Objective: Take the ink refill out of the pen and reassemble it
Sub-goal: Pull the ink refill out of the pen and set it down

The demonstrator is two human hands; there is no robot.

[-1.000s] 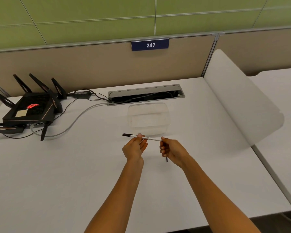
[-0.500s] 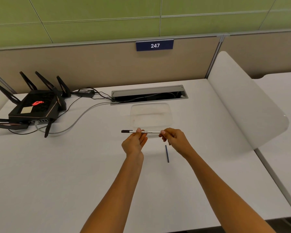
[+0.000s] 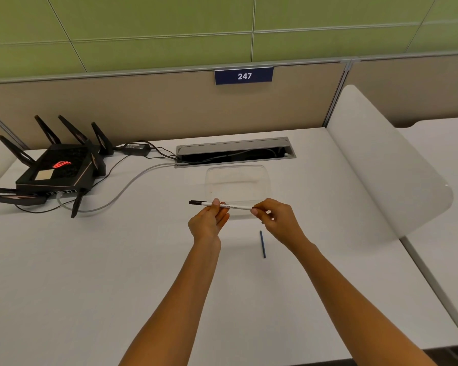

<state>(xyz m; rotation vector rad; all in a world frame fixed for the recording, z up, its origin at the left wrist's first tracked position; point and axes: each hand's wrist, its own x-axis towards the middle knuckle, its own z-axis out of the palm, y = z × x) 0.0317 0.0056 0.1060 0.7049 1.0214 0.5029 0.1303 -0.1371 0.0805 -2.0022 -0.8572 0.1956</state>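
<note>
Head view: a white desk (image 3: 90, 273) is shown with a clear container (image 3: 238, 184) near its cable slot. A white pen (image 3: 222, 205) is held level above the desk, pinched by the left hand (image 3: 208, 220) at mid-barrel and the right hand (image 3: 278, 220) at its right end. A thin blue ink refill (image 3: 262, 244) lies on the desk, just below the right hand

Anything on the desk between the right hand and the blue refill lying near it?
Nothing visible. The blue refill lies on bare desk just below the right hand, which, with the left hand, holds the pen.
</note>
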